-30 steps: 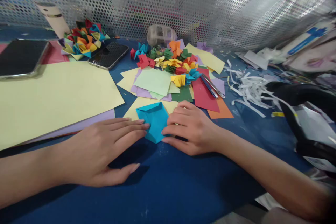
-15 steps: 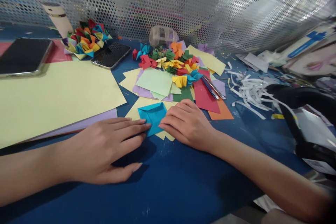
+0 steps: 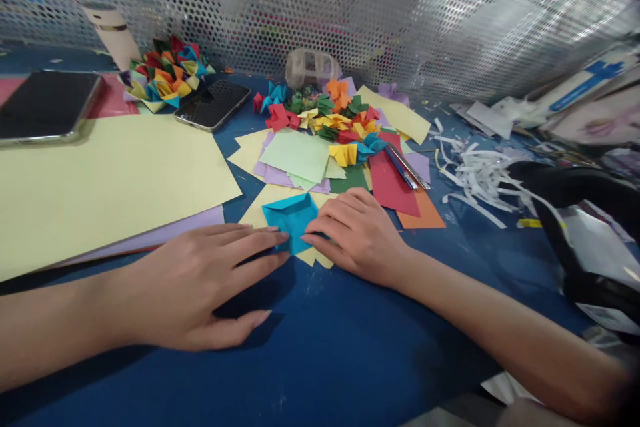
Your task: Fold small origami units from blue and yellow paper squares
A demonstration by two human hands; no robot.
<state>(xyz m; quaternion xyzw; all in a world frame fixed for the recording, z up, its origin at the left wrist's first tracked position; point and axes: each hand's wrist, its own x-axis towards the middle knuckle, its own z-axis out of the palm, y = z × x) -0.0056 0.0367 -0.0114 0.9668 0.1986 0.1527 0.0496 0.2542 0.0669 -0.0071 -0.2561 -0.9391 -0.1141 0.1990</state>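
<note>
A folded light-blue paper lies flat on the blue table, partly over a yellow sheet. My left hand lies flat with fingers stretched out, its fingertips pressing the paper's left edge. My right hand rests palm down with fingers together and slightly curled, pressing the paper's right side and covering part of it. Neither hand lifts the paper.
Behind the hands lie coloured paper squares, a heap of small folded pieces, a pen, two phones, a paper wreath, big yellow sheets, white paper strips and a black tool. A perforated metal screen closes the back.
The blue paper has been folded smaller: its lower point, seen a second ago, is now tucked up under my fingers. My right hand slid slightly left and flatter over it.
</note>
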